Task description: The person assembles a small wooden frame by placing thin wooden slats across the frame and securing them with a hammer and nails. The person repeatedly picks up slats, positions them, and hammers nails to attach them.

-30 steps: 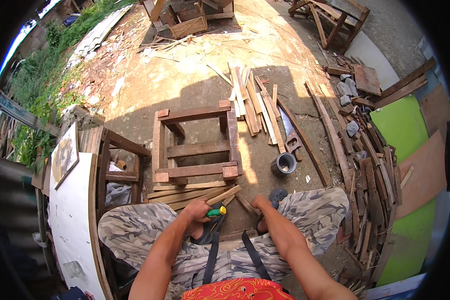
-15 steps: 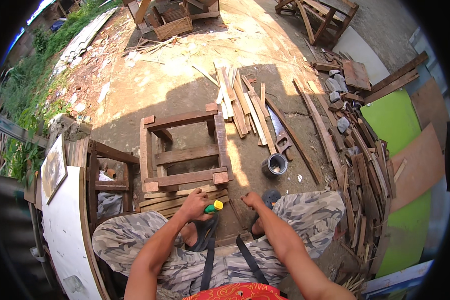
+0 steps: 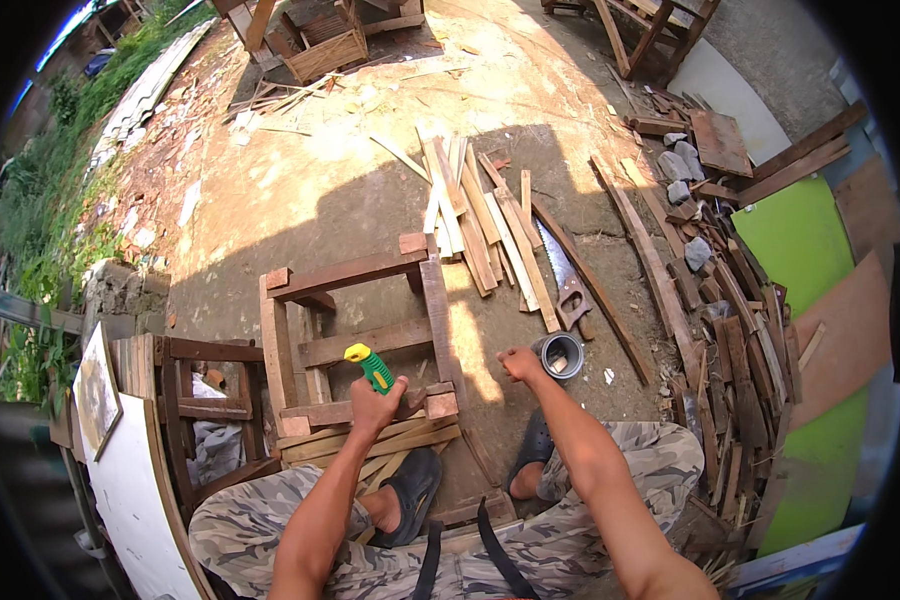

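Over the wooden frame (image 3: 355, 330), the left hand (image 3: 375, 400) grips a green-handled tool (image 3: 370, 366) that could slip, while the closed right hand (image 3: 520, 363), reaching beside the tin can (image 3: 560, 355), could tip it.

A green-and-yellow tool handle (image 3: 370, 367) stands tilted above the wooden frame (image 3: 360, 340); a small metal tin (image 3: 559, 355) sits upright on the ground beside the frame's right edge.

Bare dirt ground (image 3: 310, 200) carries my work: a wooden frame (image 3: 360, 340) lies flat on it, loose slats (image 3: 490, 220) and a handsaw (image 3: 560, 275) beyond, a small tin (image 3: 560, 355) beside.
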`<control>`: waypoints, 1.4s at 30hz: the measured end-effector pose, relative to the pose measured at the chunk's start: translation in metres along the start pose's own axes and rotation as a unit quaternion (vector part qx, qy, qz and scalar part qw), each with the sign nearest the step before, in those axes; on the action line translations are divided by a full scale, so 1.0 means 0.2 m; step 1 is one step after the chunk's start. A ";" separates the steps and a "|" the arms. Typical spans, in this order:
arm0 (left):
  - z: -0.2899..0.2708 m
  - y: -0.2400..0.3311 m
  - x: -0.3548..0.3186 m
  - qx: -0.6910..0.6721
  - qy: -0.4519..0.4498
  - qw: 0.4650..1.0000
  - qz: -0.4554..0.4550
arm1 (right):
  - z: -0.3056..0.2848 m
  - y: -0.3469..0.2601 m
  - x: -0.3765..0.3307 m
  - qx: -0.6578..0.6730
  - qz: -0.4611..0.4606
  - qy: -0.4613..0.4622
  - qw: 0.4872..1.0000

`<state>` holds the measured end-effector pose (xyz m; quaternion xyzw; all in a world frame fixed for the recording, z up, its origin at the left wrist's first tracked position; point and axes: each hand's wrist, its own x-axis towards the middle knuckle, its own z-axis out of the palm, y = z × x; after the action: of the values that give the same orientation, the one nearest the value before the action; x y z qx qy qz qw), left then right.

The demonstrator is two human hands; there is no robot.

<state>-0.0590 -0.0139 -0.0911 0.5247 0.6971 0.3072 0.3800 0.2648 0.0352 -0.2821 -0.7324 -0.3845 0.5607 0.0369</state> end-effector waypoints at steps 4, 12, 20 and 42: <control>0.00 0.00 -0.01 -0.044 0.032 0.998 -0.015 | -0.15 -0.14 0.16 -0.101 -0.090 0.113 0.984; -0.01 0.04 -0.02 -0.025 0.029 0.998 -0.048 | -0.39 -0.35 0.35 -0.197 -0.037 0.293 0.935; -0.02 0.07 -0.02 0.012 0.022 0.999 -0.040 | -0.52 -0.21 0.46 -0.188 -0.035 0.271 0.943; 0.01 0.01 0.03 0.018 0.043 0.999 -0.003 | -0.43 -0.31 -0.01 -0.115 -0.071 0.392 0.910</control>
<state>-0.0559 -0.0081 -0.0914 0.5158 0.7195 0.3156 0.3414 0.3051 0.1106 -0.2183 -0.8632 -0.4518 0.1762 0.1404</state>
